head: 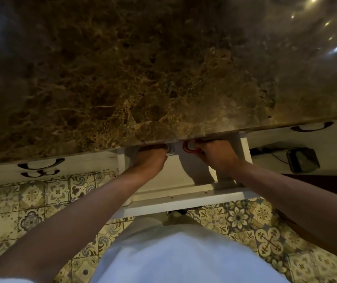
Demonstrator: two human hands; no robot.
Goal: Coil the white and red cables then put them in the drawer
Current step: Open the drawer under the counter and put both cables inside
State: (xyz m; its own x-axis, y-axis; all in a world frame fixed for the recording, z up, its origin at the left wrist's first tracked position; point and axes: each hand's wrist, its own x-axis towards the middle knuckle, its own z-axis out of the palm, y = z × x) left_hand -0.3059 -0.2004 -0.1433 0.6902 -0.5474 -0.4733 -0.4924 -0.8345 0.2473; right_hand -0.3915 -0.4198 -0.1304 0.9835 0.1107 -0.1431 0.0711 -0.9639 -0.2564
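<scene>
Drawer [184, 196]: white, pulled out under the counter edge, lower centre of frame
Counter [143, 68]: brown marble, fills the upper frame
Left hand [150, 158]: inside the drawer, fingers curled round the white cable [169, 153]
Right hand [217, 153]: inside the drawer, fingers clamped on the red cable [188, 149]
Cables: both at the drawer's far end, just beneath the counter edge, white left of red
Floor [31, 201]: patterned tiles
Dark box [302, 160]: right of frame, beside the drawer
</scene>
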